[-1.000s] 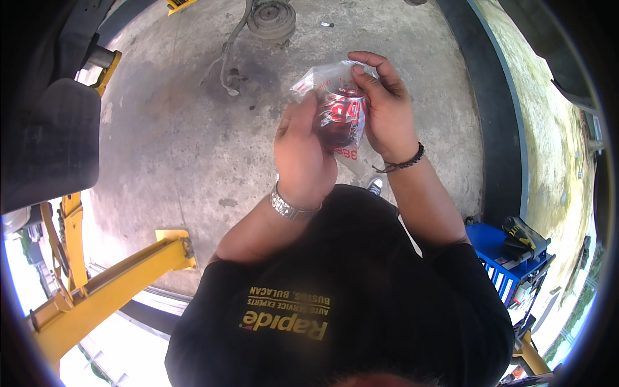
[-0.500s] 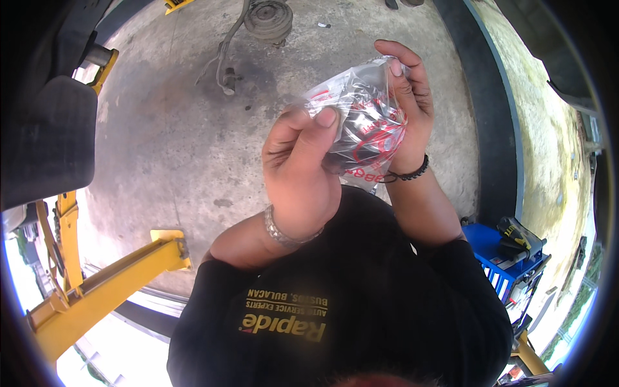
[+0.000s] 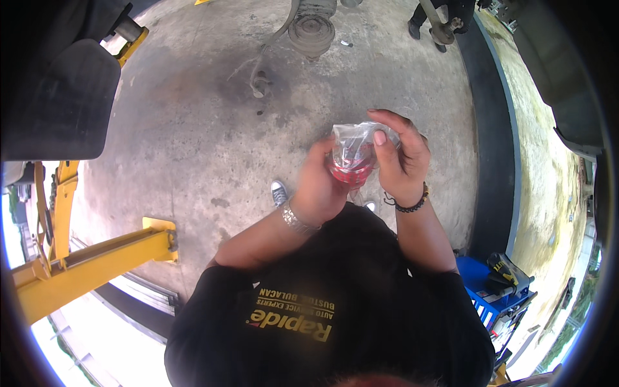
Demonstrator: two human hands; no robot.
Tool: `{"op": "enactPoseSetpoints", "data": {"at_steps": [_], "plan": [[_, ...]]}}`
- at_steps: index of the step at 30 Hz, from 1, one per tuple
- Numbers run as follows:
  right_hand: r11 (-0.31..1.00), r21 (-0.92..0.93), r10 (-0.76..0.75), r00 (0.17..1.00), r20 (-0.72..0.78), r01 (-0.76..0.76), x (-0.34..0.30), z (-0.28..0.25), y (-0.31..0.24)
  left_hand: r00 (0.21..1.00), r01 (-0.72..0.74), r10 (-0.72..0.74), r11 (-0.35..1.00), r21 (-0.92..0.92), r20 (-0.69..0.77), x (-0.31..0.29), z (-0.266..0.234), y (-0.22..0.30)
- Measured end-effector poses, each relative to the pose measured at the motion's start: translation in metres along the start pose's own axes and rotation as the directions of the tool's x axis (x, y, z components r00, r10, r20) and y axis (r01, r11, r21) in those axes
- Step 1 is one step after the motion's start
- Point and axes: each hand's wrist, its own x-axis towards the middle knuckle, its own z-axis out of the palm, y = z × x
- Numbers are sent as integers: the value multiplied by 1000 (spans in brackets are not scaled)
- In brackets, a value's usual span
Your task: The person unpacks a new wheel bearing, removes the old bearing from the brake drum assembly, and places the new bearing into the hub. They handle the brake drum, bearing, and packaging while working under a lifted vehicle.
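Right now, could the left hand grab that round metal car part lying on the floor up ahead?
Probably not. The left hand is up at the chest on the plastic bag, and the round metal part lies far off on the floor.

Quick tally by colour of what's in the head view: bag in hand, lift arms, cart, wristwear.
Clear plastic bag with red print, held by left hand and right hand: 1
Yellow lift arms: 2
Blue cart: 1
Silver watch: 1
Black bead bracelet: 1
Total: 6

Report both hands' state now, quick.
Left hand: closed on the plastic bag with a red part inside.
Right hand: closed, pinching the bag's top.
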Motion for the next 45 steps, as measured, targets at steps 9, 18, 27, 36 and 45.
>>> {"op": "enactPoseSetpoints", "data": {"at_steps": [9,18,27,36,45], "plan": [[927,-358,-140,989,-49,114,95,39,40,930,-177,152,983,-47,-335,-22,-95,34],[842,-539,-58,989,-136,-25,143,101,46,871,-42,72,997,71,-486,-49,-136,95],[803,-590,-75,969,-234,-80,143,117,39,848,105,-153,987,-121,-508,-47,-126,178],[871,-492,6,1000,-24,-17,156,81,38,877,216,-231,973,-85,-421,-4,-123,163],[887,-454,-24,988,150,90,164,63,47,964,209,-156,946,246,-217,22,-100,150]]}}
